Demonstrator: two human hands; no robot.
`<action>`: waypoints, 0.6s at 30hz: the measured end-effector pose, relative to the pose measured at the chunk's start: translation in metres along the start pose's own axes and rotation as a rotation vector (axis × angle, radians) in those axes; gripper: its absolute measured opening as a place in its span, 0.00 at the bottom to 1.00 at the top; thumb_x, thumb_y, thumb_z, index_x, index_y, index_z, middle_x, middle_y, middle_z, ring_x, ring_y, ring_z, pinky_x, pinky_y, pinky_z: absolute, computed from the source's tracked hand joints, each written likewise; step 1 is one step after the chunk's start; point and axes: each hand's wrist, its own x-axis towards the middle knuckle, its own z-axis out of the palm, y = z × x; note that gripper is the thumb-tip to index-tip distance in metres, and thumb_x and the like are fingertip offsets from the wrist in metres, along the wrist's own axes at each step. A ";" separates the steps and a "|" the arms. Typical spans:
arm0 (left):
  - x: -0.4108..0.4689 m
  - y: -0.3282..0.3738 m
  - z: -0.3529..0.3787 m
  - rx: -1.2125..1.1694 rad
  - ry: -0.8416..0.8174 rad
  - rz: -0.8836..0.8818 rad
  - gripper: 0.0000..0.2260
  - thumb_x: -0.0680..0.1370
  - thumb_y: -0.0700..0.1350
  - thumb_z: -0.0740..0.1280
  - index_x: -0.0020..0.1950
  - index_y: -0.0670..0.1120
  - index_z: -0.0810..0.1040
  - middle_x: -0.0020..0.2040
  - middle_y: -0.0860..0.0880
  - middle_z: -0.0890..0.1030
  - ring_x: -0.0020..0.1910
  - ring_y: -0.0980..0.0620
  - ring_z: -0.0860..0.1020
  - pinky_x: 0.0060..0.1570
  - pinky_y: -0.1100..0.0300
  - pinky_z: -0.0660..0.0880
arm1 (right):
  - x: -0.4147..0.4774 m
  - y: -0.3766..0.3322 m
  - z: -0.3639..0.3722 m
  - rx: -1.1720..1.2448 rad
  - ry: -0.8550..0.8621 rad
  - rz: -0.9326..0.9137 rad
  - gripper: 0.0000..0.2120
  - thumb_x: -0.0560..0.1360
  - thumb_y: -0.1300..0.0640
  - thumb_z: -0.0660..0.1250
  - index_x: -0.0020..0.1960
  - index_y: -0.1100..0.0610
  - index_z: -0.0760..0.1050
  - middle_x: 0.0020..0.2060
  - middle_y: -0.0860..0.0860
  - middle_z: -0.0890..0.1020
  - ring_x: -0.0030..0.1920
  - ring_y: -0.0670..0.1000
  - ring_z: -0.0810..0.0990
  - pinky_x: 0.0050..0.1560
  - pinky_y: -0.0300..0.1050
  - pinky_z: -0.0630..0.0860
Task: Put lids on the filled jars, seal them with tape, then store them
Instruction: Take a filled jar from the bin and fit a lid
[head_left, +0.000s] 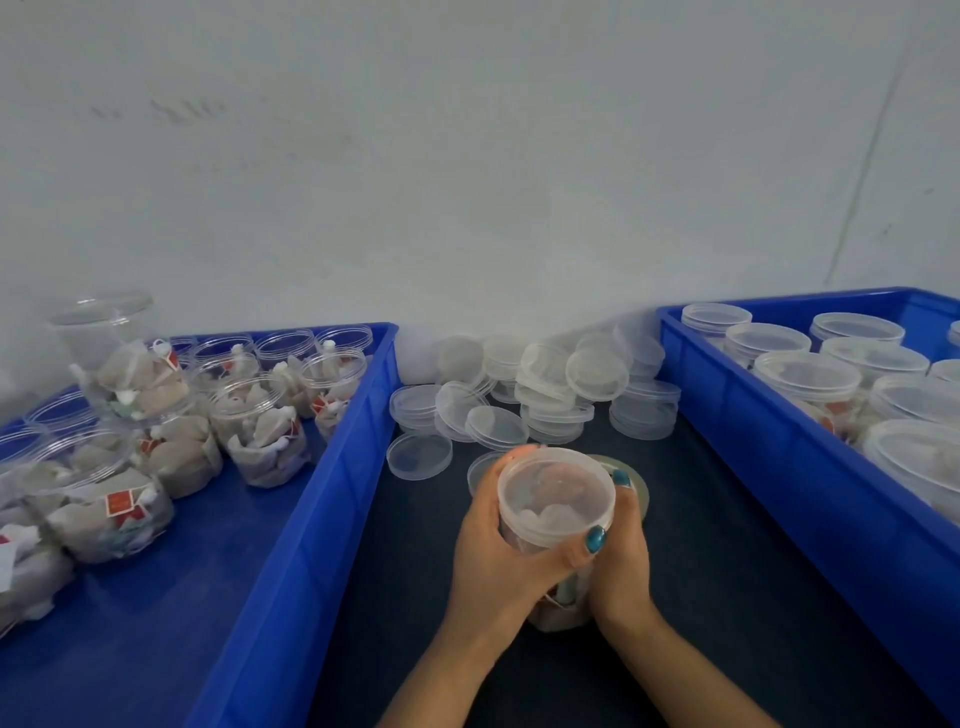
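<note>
Item 1, my view:
- Clear plastic jar (556, 618) of pale sachets, translucent round lid (556, 493) seated on top. Upright at centre of dark tabletop (727, 597), between both bins.
- Left hand (493, 551) curled round jar's left side.
- Right hand (621, 564) clasping opposite side.

Item 2: heap of loose translucent lids (545, 395) against wall.

Item 3: left blue plastic bin (311, 467), holding open filled jars (260, 436).

Item 4: right blue plastic bin (727, 410), holding lidded jars (805, 379).
</note>
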 end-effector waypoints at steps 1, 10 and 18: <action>0.000 0.000 -0.002 0.020 -0.006 0.001 0.38 0.60 0.56 0.81 0.69 0.53 0.74 0.62 0.58 0.81 0.65 0.58 0.77 0.61 0.62 0.76 | 0.002 -0.001 0.000 0.024 -0.017 0.020 0.20 0.85 0.54 0.51 0.45 0.53 0.79 0.40 0.52 0.86 0.44 0.47 0.83 0.43 0.39 0.78; 0.002 0.000 -0.008 0.096 -0.034 0.022 0.35 0.64 0.57 0.81 0.68 0.54 0.74 0.63 0.58 0.80 0.65 0.58 0.77 0.58 0.68 0.74 | 0.010 -0.011 -0.011 0.092 -0.205 0.105 0.20 0.85 0.54 0.51 0.44 0.54 0.79 0.33 0.47 0.86 0.34 0.41 0.84 0.32 0.33 0.77; 0.004 -0.003 -0.006 0.103 -0.002 0.049 0.36 0.64 0.59 0.80 0.69 0.57 0.70 0.63 0.62 0.78 0.65 0.60 0.76 0.59 0.66 0.75 | 0.042 -0.022 -0.072 -1.222 -0.271 -0.389 0.12 0.79 0.46 0.67 0.61 0.41 0.73 0.58 0.38 0.75 0.59 0.38 0.70 0.61 0.40 0.71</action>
